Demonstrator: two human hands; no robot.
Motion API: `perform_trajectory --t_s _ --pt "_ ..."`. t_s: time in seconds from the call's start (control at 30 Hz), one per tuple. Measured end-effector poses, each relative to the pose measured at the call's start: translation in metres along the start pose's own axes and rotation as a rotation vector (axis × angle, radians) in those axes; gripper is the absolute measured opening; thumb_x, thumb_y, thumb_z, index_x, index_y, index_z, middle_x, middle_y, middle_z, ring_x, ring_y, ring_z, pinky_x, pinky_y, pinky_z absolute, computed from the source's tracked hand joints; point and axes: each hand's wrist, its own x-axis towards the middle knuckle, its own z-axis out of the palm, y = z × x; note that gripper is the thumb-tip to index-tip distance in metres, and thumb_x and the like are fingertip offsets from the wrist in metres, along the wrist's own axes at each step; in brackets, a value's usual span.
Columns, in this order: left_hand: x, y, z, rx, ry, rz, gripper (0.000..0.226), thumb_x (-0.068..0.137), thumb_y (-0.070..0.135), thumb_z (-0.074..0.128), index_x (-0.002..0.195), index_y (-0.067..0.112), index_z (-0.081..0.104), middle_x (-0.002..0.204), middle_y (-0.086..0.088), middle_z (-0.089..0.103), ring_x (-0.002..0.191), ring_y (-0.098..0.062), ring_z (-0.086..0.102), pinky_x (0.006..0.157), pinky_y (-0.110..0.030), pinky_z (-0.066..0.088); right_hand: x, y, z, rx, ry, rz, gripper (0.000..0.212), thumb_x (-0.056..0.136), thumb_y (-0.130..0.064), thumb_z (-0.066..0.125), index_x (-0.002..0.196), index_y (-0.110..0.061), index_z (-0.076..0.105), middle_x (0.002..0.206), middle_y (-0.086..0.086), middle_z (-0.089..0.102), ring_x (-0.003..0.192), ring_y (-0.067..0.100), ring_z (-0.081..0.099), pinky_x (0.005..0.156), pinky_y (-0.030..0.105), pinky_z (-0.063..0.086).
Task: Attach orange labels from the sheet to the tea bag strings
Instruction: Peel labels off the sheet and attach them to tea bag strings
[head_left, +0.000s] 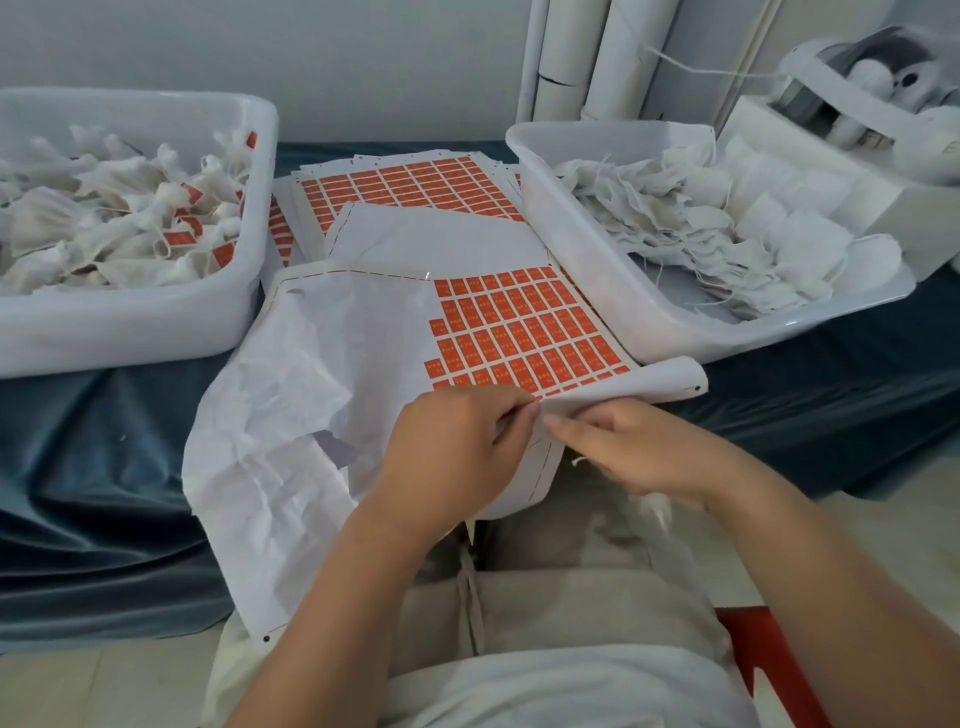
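Roughly counted: two white tubs, left tub (130, 322) heaped with tagged bags (104, 218), right tub (675, 338) holding untagged bags (727, 218). Between them, one sheet (322, 364) in front, peeled bare on its left half, with several rows of orange labels (519, 322) on its right. Behind it, a stack (405, 182) of further sheets, number unclear. Two hands, fingertips meeting at the sheet's curled near edge, just below the nearest label row. Left hand (457, 447) curled, pinching that edge. Right hand (639, 452) pinching it from the other side, with one white string (579, 460) end just beneath its fingers.
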Motion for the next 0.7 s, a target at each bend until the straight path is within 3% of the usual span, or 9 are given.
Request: perform_trajectory --t_s 0.07,0.17,0.27,0.37,0.47,0.5,0.57,0.63,0.7 --pt "0.000 0.002 -0.001 -0.044 -0.004 -0.020 0.021 0.104 0.042 0.059 0.097 0.031 0.075 0.080 0.020 0.067 0.065 -0.003 0.060 0.058 -0.019 0.048 0.002 0.000 0.005 0.190 0.003 0.002 0.050 0.083 -0.084 0.058 0.059 -0.041 0.066 0.051 -0.017 0.044 0.040 0.003 0.039 0.045 0.017 0.031" --pt "0.000 0.003 0.001 -0.107 -0.030 -0.090 0.027 0.104 0.041 0.058 0.089 0.027 0.075 0.077 0.014 0.070 0.065 -0.009 0.063 0.058 -0.027 0.053 0.008 0.004 0.012 0.169 0.061 -0.063 0.043 0.091 -0.077 0.053 0.054 -0.057 0.066 0.049 -0.030 0.055 0.042 -0.012 0.053 0.044 0.006 0.038" --pt "-0.001 0.003 0.002 -0.320 -0.056 -0.252 0.027 0.103 0.040 0.060 0.090 0.024 0.079 0.085 0.014 0.075 0.077 -0.010 0.070 0.067 -0.026 0.060 0.010 0.007 0.011 0.062 0.106 -0.117 0.031 0.086 -0.079 0.052 0.074 -0.059 0.072 0.070 -0.036 0.067 0.067 -0.017 0.063 0.057 0.006 0.046" --pt "-0.001 0.002 0.002 -0.511 -0.066 -0.376 0.023 0.102 0.035 0.062 0.092 0.026 0.080 0.095 0.028 0.074 0.091 0.004 0.070 0.072 -0.018 0.060 0.010 0.011 0.006 0.010 0.133 -0.115 0.046 0.080 -0.081 0.051 0.100 -0.046 0.073 0.096 -0.035 0.072 0.092 -0.012 0.066 0.076 0.015 0.051" --pt "0.000 -0.002 0.000 -0.599 -0.094 -0.414 0.023 0.102 0.032 0.062 0.091 0.023 0.080 0.096 0.034 0.071 0.092 0.012 0.068 0.068 -0.004 0.052 0.005 0.008 -0.002 -0.134 0.024 -0.031 0.049 0.086 -0.083 0.046 0.074 -0.041 0.068 0.068 -0.027 0.066 0.065 -0.008 0.063 0.067 0.019 0.045" --pt "0.000 -0.004 0.000 -0.605 -0.106 -0.417 0.025 0.102 0.032 0.062 0.089 0.020 0.080 0.094 0.029 0.074 0.090 0.007 0.069 0.066 -0.006 0.053 0.000 0.007 -0.005 -0.197 -0.076 0.000 0.058 0.085 -0.086 0.045 0.064 -0.035 0.062 0.057 -0.018 0.057 0.052 0.000 0.054 0.062 0.020 0.041" --pt "0.000 -0.006 -0.001 -0.593 -0.137 -0.423 0.028 0.100 0.030 0.062 0.086 0.014 0.080 0.089 0.012 0.077 0.082 -0.009 0.072 0.065 -0.016 0.059 -0.009 0.005 -0.011 -0.215 -0.292 0.010 0.070 0.079 -0.094 0.046 0.059 -0.027 0.047 0.056 -0.011 0.035 0.048 0.010 0.032 0.057 0.025 0.034" --pt "0.002 -0.005 0.000 -0.529 -0.158 -0.407 0.031 0.101 0.033 0.063 0.083 0.011 0.078 0.081 0.002 0.075 0.063 -0.015 0.066 0.055 -0.014 0.052 -0.020 -0.003 -0.014 -0.037 -0.379 -0.048 0.068 0.080 -0.092 0.054 0.062 -0.027 0.043 0.061 -0.004 0.029 0.052 0.015 0.022 0.053 0.023 0.033" --pt "0.003 -0.004 0.003 -0.349 -0.165 -0.354 0.034 0.102 0.039 0.061 0.080 0.018 0.076 0.072 0.006 0.071 0.054 -0.009 0.058 0.050 -0.010 0.039 -0.026 -0.013 -0.017 0.398 -0.368 -0.113 0.056 0.087 -0.074 0.065 0.063 -0.027 0.047 0.061 -0.004 0.027 0.051 0.013 0.018 0.044 0.017 0.028"
